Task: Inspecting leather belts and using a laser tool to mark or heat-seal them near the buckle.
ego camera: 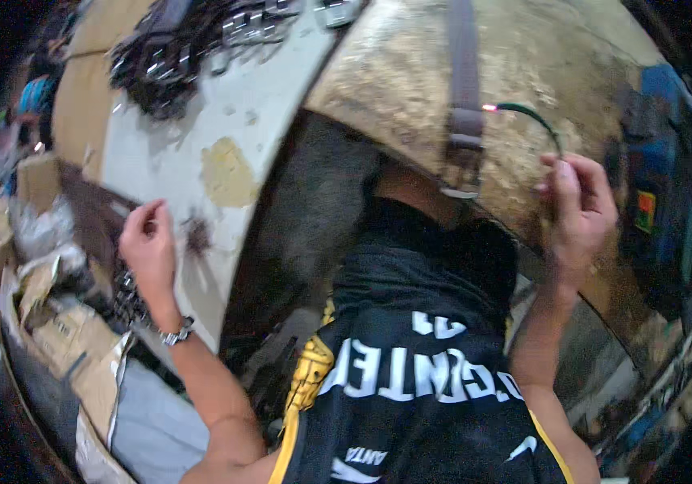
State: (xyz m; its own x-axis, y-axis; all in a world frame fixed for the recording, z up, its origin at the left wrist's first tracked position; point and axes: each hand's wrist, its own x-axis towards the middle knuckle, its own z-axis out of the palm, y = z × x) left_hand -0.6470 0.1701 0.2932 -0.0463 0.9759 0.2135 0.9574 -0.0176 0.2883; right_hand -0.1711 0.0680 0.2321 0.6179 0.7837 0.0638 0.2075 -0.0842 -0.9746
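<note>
My right hand [582, 199] pinches a thin dark curved cord [533, 115] between thumb and fingertips; its far tip glows pinkish red beside a belt. The dark belt [466, 72] lies lengthwise over the worn brown work surface [382, 91], with its metal buckle [461, 181] at the near edge. My left hand [149, 242], a metal watch [176, 331] on its wrist, is raised over the left side of the white tabletop [285, 78]. Its fingers are curled together; whether something small is between them cannot be told.
A pile of dark metal buckles [170, 66] lies on the white tabletop at the upper left. Cardboard boxes [68, 339] and clear plastic wrap [49, 227] stand at far left. A dark gap separates the two surfaces. Blue objects [660, 151] are at the right rim.
</note>
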